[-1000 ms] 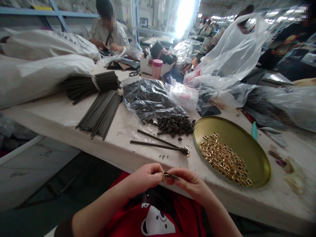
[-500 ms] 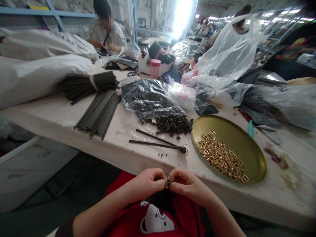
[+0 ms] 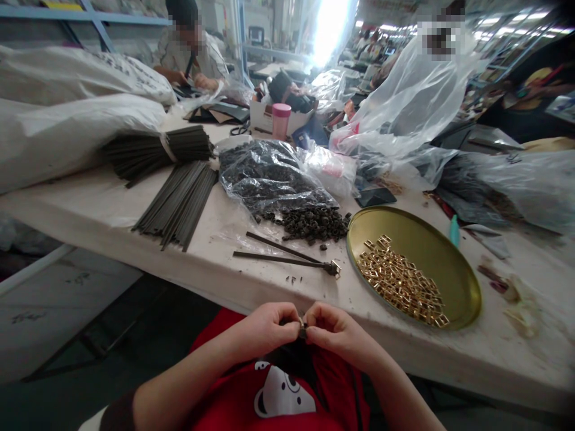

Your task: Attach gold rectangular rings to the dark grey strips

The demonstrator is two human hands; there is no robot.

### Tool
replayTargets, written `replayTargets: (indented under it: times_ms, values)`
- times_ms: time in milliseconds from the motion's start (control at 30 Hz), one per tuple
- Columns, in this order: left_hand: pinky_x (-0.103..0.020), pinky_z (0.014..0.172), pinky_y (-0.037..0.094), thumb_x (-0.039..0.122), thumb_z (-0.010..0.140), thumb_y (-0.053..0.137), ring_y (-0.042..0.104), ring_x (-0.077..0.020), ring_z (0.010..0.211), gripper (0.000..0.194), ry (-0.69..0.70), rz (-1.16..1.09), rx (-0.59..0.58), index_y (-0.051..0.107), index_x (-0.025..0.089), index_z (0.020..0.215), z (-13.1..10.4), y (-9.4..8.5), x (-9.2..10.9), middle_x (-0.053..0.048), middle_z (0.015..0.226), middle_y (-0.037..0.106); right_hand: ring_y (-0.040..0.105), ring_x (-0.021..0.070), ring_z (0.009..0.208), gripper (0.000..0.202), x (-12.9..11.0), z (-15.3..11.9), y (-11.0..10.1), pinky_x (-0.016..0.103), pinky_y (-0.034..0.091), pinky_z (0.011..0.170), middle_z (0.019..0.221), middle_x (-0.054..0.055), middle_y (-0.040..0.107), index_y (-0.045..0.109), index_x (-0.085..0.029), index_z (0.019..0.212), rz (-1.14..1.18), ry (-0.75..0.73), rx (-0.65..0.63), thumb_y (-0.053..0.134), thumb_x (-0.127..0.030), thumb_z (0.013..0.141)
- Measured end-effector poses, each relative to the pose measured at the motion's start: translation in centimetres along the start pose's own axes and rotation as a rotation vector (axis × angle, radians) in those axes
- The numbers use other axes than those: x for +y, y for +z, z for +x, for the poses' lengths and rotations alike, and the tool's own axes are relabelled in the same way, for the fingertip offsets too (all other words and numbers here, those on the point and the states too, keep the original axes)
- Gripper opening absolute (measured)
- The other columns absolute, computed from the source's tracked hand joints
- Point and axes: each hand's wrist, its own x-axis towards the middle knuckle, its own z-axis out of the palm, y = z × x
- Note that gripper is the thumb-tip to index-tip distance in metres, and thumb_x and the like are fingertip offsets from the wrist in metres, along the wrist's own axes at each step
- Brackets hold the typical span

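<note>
Just above my lap, at the table's front edge, both my hands meet around a small gold buckle with a dark bit of strap at it. My left hand pinches it from one side, thumb and forefinger closed. From the other side my right hand pinches the same spot, its fingertips against the dark piece. My fingers hide most of both parts. On the table beyond lie two dark straps with a gold buckle at their right end. A heap of small dark loops lies behind them.
At right, a round gold tray holds a pile of gold buckles. Bundled dark straps lie at left, beside a clear bag of dark loops. A pink-lidded jar stands farther back. Across the table sits another person.
The view has shifted slightly. My hands stay together at the buckle, with only a small shift of the fingers; the things on the table lie as before.
</note>
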Motion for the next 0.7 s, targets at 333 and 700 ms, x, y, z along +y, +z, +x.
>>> replayTargets:
  times_ms: [333, 700]
  values:
    - [-0.019, 0.050, 0.031, 0.031, 0.072, 0.049, 0.042, -0.0098, 0.058, 0.018, -0.001, -0.041, -0.022, 0.055, 0.014, 0.071, 0.3, -0.2, -0.2, 0.005, 0.062, 0.046, 0.046, 0.0078, 0.057, 0.015, 0.7, 0.0, -0.3, 0.020, 0.034, 0.056, 0.062, -0.005, 0.052, 0.050, -0.017, 0.074, 0.015, -0.017, 0.013, 0.061, -0.028, 0.075]
    - [-0.023, 0.056, 0.034, 0.022, 0.077, 0.038, 0.050, -0.0149, 0.065, 0.013, 0.106, 0.255, 0.169, 0.048, 0.017, 0.072, 0.3, 0.2, 0.1, 0.002, 0.067, 0.052, 0.057, 0.0139, 0.067, 0.019, 2.0, 1.3, 1.1, 0.025, 0.045, 0.062, 0.072, -0.001, 0.059, 0.054, -0.018, 0.083, -0.148, -0.207, 0.368, 0.064, -0.029, 0.071]
